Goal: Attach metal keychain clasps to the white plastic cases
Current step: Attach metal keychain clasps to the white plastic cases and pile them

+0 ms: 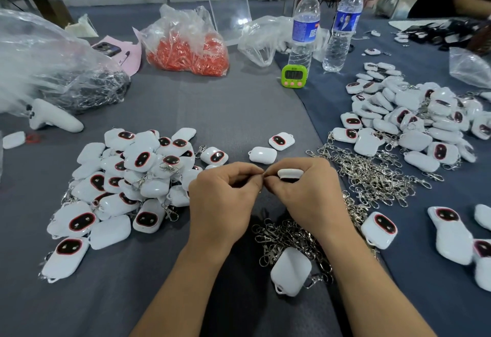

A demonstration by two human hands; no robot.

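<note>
Right grip curled round one white case, held on edge above the desk, long axis running left-right. Left grip pinches a small clasp ring just left of the case, about touching it. The case's loop is hidden by fingers. The ring probably threads rightward into the case. Loose clasps lie right of the case.

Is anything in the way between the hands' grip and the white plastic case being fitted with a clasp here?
Nothing visible does. The right hand holds the white plastic case, the left hand pinches a small metal piece close beside it, and their fingertips meet with no other object between them.
</note>
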